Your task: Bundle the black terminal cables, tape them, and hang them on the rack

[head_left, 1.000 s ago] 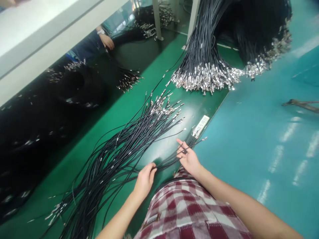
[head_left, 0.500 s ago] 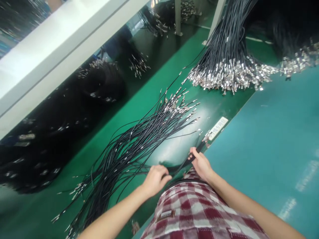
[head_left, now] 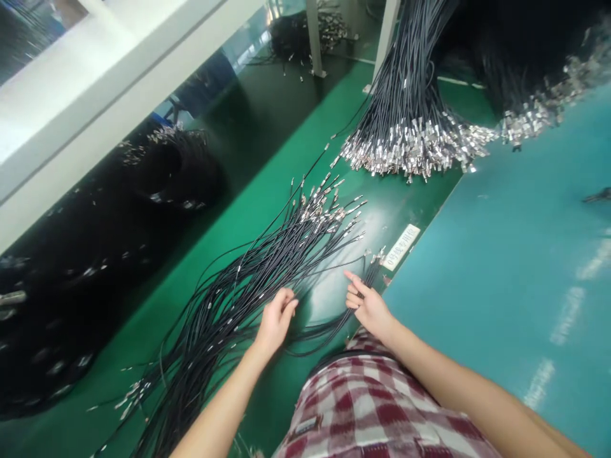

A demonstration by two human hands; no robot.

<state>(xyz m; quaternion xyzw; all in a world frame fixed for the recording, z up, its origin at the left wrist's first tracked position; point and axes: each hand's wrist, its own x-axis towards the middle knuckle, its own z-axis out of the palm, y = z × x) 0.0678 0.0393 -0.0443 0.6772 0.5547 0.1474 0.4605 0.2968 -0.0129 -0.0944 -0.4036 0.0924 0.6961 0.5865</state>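
My right hand (head_left: 373, 312) is closed around a small bundle of black cables (head_left: 329, 329) near their metal-tipped ends, its index finger pointing out. The bundle sags leftward from it in a curve. To the left, my left hand (head_left: 275, 319) has its fingers curled, thumb close to the fingertips. It is over the edge of a large loose pile of black cables (head_left: 248, 280), and whatever its fingers may pinch is too small to make out. Shiny metal terminals (head_left: 319, 207) fan out at the pile's upper end.
A thick hank of black cables (head_left: 405, 83) with metal ends hangs at the upper right. A white label (head_left: 401, 247) is stuck near the green surface's edge. The pale frame beam (head_left: 109, 83) crosses the upper left, with dark cable coils (head_left: 162, 172) beyond it.
My left hand has moved up and left, away from the bundle and towards the cable pile. My right hand's index finger has stretched out. The view has shifted slightly.
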